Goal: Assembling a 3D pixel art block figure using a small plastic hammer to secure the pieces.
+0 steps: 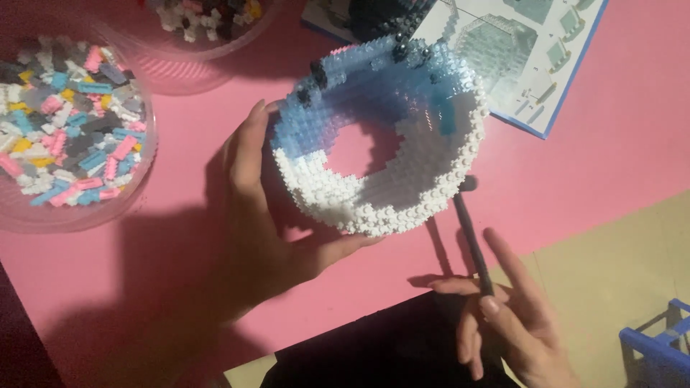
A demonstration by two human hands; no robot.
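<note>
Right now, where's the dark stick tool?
In the head view the dark stick tool is right of centre, pinched in the right hand, its tip touching the lower right rim of the brick bowl that the left hand cups.

I am seeing open pink table (575, 179) lying right of the ring (381, 144); bowl (72, 122) and booklet (517, 50) are blocking left and top.

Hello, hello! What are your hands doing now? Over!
Left hand cups the brick ring. Right hand pinches a dark stick tool, tip by the ring's rim. Nothing between.
</note>
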